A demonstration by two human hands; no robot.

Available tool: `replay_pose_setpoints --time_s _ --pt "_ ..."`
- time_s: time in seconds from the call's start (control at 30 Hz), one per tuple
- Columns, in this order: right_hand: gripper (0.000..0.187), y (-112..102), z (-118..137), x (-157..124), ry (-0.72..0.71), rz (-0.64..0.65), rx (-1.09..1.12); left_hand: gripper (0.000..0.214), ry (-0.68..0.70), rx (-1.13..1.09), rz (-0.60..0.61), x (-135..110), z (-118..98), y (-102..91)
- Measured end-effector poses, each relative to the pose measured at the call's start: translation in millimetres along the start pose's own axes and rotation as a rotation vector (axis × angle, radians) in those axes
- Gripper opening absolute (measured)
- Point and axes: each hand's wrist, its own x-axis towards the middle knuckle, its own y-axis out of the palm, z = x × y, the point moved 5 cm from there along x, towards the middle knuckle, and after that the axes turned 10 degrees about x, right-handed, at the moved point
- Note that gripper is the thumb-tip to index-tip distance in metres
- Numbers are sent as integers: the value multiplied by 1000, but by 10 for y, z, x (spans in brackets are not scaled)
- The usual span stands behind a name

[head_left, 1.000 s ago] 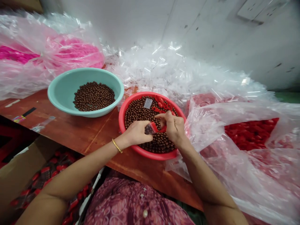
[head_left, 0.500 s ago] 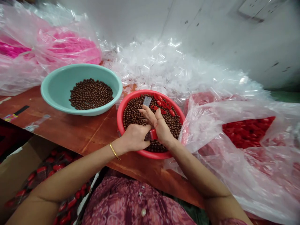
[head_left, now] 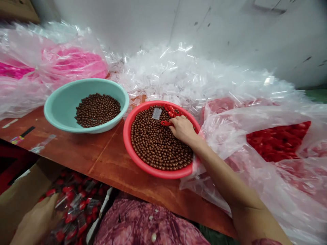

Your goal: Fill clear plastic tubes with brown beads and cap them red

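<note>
Right hand (head_left: 182, 129) palm-down in the red bowl (head_left: 127, 136), fingers curled, tips on a red plastic piece (head_left: 165, 123) at the bowl's far right side. Pinched or only touched, cannot tell. More red pieces (head_left: 172, 110) lie just beyond, plus a small clear bag (head_left: 156, 113), all on brown beads (head_left: 153, 143). The piece looks light, stiff and smooth, likely to skid on the rolling beads, so best pinched by its edges. Left hand (head_left: 35, 217) is low at near left, blurred, over packets (head_left: 76, 204) in a cardboard box (head_left: 15, 200); how open, cannot tell. Teal bowl (head_left: 58, 109) with beads sits left on the surface (head_left: 84, 153). Clear-bag heap (head_left: 178, 75) far, sack of red parts (head_left: 278, 141) right.
</note>
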Motion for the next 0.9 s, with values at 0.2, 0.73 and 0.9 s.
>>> replay_pose_setpoints --time_s 0.2,0.73,0.9 --pt "24 -24 -121 -244 117 -113 449 21 192 -96 -344 579 -985 -898" --pt "26 152 -418 -356 227 -320 1317 27 528 112 -35 2101 -3395 -863" --pt "24 136 -430 -366 207 -326 1359 31 852 568 -55 1725 -3259 -857"
